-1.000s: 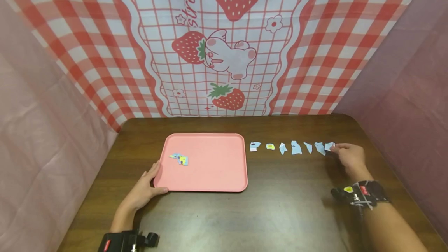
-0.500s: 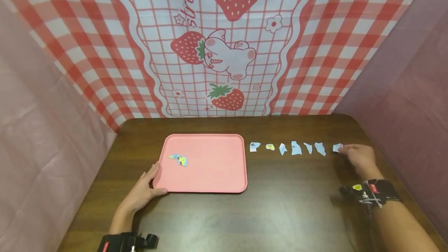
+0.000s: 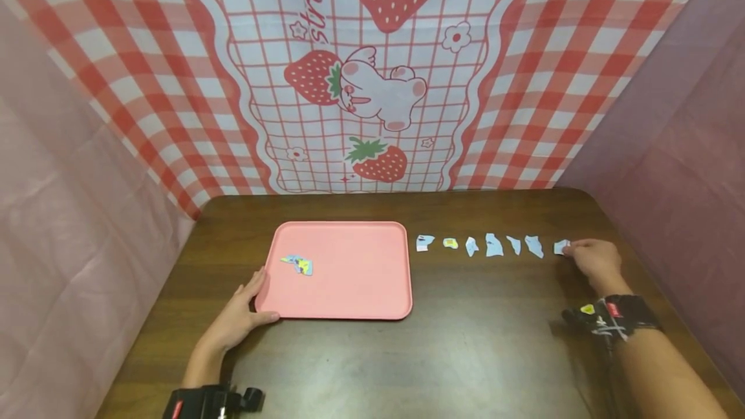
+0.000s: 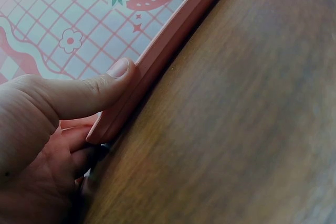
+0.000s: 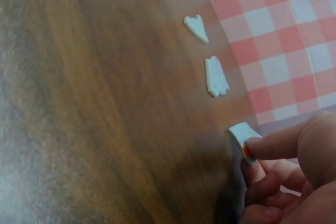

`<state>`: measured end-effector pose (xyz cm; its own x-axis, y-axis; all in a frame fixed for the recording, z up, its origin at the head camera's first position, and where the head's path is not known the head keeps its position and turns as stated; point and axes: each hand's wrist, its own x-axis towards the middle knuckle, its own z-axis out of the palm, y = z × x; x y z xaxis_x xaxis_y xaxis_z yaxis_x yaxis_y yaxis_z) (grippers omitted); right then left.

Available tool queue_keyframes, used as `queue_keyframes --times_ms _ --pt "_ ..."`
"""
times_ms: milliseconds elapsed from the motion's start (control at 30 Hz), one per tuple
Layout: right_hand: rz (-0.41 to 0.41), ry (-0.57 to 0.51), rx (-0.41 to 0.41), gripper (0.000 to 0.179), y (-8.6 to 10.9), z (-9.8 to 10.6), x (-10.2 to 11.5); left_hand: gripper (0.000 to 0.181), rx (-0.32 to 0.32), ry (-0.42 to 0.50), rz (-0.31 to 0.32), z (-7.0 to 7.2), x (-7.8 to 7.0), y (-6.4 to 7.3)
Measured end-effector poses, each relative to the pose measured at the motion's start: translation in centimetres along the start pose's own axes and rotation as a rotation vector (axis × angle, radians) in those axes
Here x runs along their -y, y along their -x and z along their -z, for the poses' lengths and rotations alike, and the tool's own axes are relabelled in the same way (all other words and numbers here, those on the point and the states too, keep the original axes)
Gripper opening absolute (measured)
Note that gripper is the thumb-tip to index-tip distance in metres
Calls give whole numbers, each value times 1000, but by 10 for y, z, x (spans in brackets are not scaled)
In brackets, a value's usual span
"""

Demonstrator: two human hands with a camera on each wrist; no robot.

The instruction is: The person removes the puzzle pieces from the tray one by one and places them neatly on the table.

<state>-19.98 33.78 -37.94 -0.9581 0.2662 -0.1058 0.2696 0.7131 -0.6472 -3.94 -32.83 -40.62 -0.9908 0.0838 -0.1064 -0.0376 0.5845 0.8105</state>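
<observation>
At the left, my left hand point(image 3: 235, 312) holds the front left corner of a pink tray point(image 3: 361, 296). In the left wrist view its thumb point(image 4: 100, 90) rests on the rim, with the other fingers partly hidden beyond the corner. Joined light-blue and yellow puzzle pieces point(image 3: 301, 266) lie in the tray's left part. Over the table's right side, my right hand point(image 3: 596, 260) pinches a small light-blue puzzle piece point(image 3: 561, 247) between thumb and fingers; a coloured patch shows on it in the right wrist view. Left of it, several irregular puzzle pieces point(image 3: 493, 245) lie in a row.
A dark brown wooden table point(image 3: 465, 348) carries everything. Behind it hangs a red-and-white checked cloth point(image 3: 524, 115) with strawberry prints. Pale pink cloths point(image 3: 75, 212) hang at both sides. Each wrist wears a black camera strap point(image 3: 631, 315).
My right hand has drawn the pinched puzzle piece rightward, away from its neighbour in the row, and then stayed nearly still. The left hand and tray have kept their place.
</observation>
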Motion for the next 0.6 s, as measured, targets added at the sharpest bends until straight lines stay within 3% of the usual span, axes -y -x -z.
queue_keyframes --times_ms 167,233,400,600 --pt "44 96 -42 39 -1 -2 -3 96 -5 11 -38 0 2 -1" --pt "49 113 -45 40 -1 -3 -3 96 -2 9 -26 0 1 -1" --pt "40 123 -51 41 0 -3 0 97 4 -1 10 0 1 -1" --pt "40 130 -81 39 2 -7 0 96 -9 1 -39 -1 5 -2"
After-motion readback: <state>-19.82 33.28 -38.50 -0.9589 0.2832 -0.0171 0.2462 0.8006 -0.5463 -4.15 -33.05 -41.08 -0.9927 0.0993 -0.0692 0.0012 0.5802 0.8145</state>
